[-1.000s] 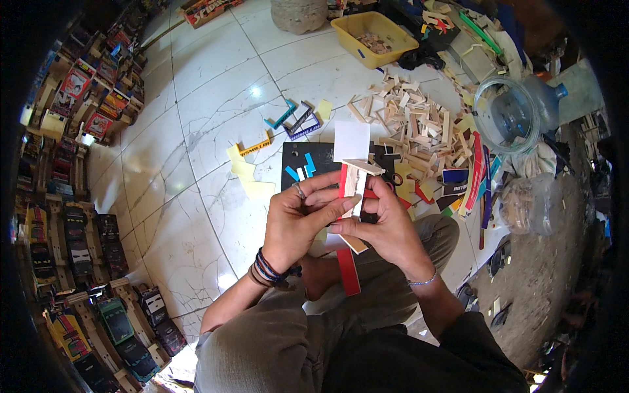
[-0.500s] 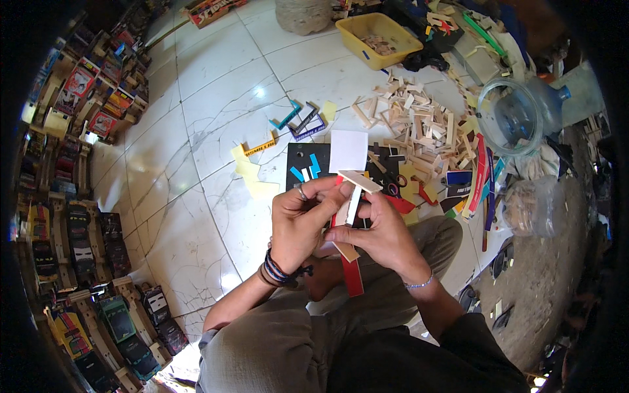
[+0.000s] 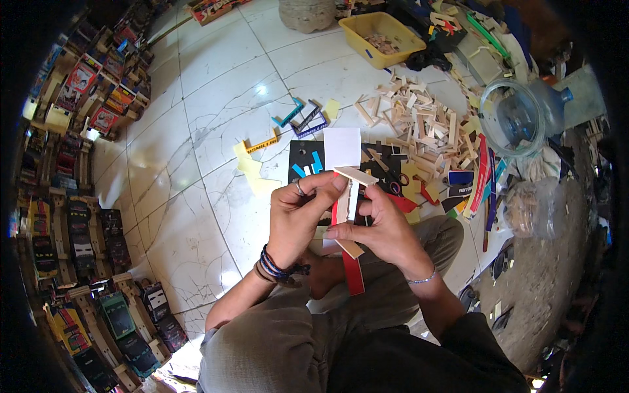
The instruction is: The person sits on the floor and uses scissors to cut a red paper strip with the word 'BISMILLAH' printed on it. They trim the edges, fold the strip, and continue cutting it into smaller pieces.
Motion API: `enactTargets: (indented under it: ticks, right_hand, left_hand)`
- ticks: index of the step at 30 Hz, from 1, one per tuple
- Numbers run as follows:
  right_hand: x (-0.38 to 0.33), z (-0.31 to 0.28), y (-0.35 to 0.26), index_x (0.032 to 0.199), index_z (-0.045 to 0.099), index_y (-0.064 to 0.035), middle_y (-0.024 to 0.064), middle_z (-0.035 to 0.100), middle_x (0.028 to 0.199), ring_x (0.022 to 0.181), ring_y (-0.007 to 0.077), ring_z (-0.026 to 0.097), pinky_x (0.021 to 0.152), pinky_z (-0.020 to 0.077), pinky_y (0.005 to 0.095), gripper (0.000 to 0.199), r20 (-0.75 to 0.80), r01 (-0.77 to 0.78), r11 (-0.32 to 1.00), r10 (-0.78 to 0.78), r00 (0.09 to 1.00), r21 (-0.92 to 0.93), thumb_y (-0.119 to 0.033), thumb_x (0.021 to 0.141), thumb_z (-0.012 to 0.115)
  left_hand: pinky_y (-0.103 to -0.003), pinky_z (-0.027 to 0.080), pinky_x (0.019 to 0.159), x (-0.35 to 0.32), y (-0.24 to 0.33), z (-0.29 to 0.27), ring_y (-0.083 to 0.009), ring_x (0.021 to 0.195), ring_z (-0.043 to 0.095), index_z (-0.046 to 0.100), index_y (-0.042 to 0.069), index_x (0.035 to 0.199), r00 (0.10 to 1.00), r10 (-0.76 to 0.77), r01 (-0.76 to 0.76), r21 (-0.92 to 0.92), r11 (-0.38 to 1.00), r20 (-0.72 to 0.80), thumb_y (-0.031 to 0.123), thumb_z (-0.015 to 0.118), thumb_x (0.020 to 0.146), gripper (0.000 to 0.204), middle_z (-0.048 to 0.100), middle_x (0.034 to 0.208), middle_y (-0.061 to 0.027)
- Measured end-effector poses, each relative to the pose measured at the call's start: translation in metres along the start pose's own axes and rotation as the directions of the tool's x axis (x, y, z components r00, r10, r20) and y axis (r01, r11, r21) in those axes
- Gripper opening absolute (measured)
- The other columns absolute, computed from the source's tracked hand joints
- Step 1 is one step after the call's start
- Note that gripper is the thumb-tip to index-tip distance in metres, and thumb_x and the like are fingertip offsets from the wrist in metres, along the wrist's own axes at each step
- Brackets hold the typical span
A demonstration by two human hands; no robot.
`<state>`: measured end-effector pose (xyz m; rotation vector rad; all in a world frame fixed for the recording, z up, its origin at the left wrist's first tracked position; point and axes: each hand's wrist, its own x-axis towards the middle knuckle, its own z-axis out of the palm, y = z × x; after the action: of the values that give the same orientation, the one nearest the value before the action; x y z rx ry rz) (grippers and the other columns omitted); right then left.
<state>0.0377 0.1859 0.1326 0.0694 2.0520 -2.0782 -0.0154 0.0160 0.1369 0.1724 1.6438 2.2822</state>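
Observation:
Between my hands is a small frame of pale wooden slats (image 3: 356, 175). A red strip (image 3: 354, 275) with pale edges runs along it, its loose end hanging below over my lap. My left hand (image 3: 295, 213) pinches the frame's upper left corner and the strip between thumb and fingers. My right hand (image 3: 386, 232) grips the right side, thumb on the lower slat and fingers near the top. Just beyond, a white sheet (image 3: 342, 149) lies on a black board (image 3: 298, 154) with blue strips (image 3: 314, 161). Scissors (image 3: 401, 180) lie to its right.
Loose wooden slats (image 3: 426, 121) are heaped at far right, near a yellow tub (image 3: 354, 39) and a clear water jug (image 3: 511, 118). Finished-looking coloured brackets (image 3: 262, 144) lie on the cracked white tile floor (image 3: 216, 105). Rows of toy trucks (image 3: 82, 229) line the left.
My left thumb and fingers have shifted up along the frame, so more of the red strip shows. The frame has turned slightly, and my right hand keeps its grip.

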Motion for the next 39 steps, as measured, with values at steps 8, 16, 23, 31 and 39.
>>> enactTargets:
  ticks: [8,16,23,31,39]
  right_hand:
    - [0.002,-0.009,-0.014,0.143,0.040,-0.0004,0.0160,0.075,0.113,0.108,0.0175,0.070,0.093,0.0542,0.0316,0.074,-0.048,0.012,0.999,-0.009,0.999,0.053,-0.012,0.086,0.085]
    - [-0.002,-0.009,-0.012,0.139,0.045,-0.0001,0.0129,0.074,0.115,0.110,0.0142,0.068,0.091,0.0535,0.0307,0.068,-0.086,0.080,0.988,-0.091,0.992,-0.130,-0.017,0.087,0.085]
    - [0.013,-0.015,-0.024,0.128,0.065,-0.0027,0.0048,0.071,0.118,0.108,0.0111,0.064,0.098,0.0506,0.0291,0.040,-0.187,0.129,0.959,-0.083,0.979,0.252,-0.013,0.092,0.080]
    - [0.023,-0.010,-0.026,0.117,0.071,-0.0018,0.0038,0.074,0.106,0.097,0.0099,0.067,0.089,0.0527,0.0272,0.028,-0.296,0.151,0.954,-0.070,0.953,0.261,-0.012,0.092,0.080]
    - [0.021,-0.013,-0.026,0.116,0.071,-0.0016,0.0035,0.073,0.105,0.096,0.0088,0.067,0.087,0.0543,0.0261,0.027,-0.298,0.183,0.931,-0.086,0.951,0.315,-0.012,0.093,0.080]
  left_hand:
    - [-0.026,0.058,0.084,0.000,0.009,0.004,-0.0096,0.095,0.071,0.071,-0.002,0.123,0.977,-0.160,0.140,0.145,0.979,0.142,0.013,0.074,0.098,0.030,0.078,0.105,-0.0084]
    - [-0.026,0.058,0.075,-0.006,0.009,0.001,-0.0100,0.084,0.072,0.076,0.000,0.114,0.994,0.043,-0.081,0.410,0.908,0.099,0.014,0.077,0.095,0.024,0.079,0.093,-0.0097]
    - [-0.025,0.053,0.057,-0.006,-0.001,0.004,-0.0096,0.064,0.072,0.078,0.005,0.115,0.979,0.157,-0.200,0.535,0.821,0.127,0.020,0.077,0.095,0.024,0.077,0.077,-0.0098]
    - [-0.025,0.058,0.072,-0.007,0.005,0.002,-0.0079,0.080,0.071,0.076,0.000,0.116,0.986,0.035,-0.110,0.484,0.868,0.163,0.016,0.076,0.096,0.026,0.079,0.093,-0.0071]
    - [-0.027,0.060,0.068,-0.008,0.005,-0.001,-0.0137,0.080,0.077,0.075,0.002,0.120,0.987,-0.090,0.027,0.419,0.908,0.130,0.017,0.075,0.096,0.028,0.080,0.092,-0.0110]
